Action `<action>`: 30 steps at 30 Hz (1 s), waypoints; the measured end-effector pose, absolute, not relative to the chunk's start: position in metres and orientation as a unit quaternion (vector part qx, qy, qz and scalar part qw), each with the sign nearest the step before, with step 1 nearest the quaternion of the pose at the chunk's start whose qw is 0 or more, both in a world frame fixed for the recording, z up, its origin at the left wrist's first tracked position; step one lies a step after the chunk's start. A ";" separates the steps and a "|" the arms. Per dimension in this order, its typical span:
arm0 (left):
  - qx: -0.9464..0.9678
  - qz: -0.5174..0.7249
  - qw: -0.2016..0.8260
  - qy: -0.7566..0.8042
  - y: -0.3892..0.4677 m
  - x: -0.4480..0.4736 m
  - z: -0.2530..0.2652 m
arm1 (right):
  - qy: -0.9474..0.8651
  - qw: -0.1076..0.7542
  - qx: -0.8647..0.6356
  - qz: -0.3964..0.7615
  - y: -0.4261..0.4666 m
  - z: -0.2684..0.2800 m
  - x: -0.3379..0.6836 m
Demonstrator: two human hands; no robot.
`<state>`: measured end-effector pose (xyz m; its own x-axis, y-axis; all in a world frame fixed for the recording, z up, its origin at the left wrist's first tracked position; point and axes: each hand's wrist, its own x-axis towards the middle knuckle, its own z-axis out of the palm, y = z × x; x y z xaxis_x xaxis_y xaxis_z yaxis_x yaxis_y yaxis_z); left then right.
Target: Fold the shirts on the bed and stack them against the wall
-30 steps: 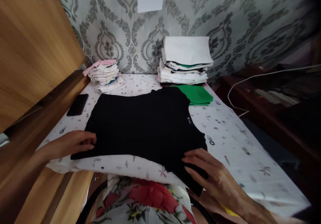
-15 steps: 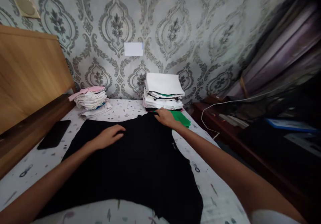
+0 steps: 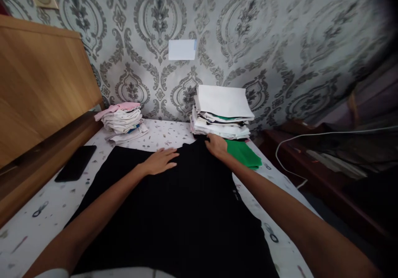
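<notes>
A black shirt [image 3: 186, 211] lies spread out on the white patterned bed sheet [image 3: 40, 203], with a small pale mark near its right edge. My left hand [image 3: 161, 161] rests palm down on the shirt's upper part, its fingers stretched and apart. At the shirt's far right corner, my right hand [image 3: 217, 144] has its fingers closed on the fabric. Just beyond that hand stands a stack of folded clothes [image 3: 222, 103], mostly white. Green cloth [image 3: 243, 153] sticks out beneath the stack, beside my right wrist.
To the back left is a smaller pile of folded clothes [image 3: 122, 120] with a pink piece on top. A black phone-like slab [image 3: 75, 164] lies by the wooden headboard [image 3: 46, 87]. On the right, a white cable [image 3: 311, 135] runs over a dark red surface [image 3: 286, 157]. Patterned wallpaper [image 3: 214, 16] covers the wall behind.
The view has shifted, so the scene sits further right. My left hand has slid over the shirt towards the right hand, fingers more spread. The right hand stays at the far corner.
</notes>
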<state>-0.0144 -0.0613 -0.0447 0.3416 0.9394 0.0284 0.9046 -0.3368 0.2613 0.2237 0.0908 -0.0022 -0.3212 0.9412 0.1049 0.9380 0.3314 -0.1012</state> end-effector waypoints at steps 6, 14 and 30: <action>0.739 0.082 0.050 0.667 -0.094 -0.116 -0.048 | -0.801 0.131 -0.583 0.046 0.092 -0.008 0.233; 0.742 0.129 -0.014 0.658 -0.090 -0.123 -0.047 | -0.814 0.227 -0.517 0.136 0.109 -0.002 0.237; 0.763 0.061 -0.065 0.640 -0.161 -0.147 -0.013 | -0.883 0.304 -0.288 0.214 0.003 0.009 0.339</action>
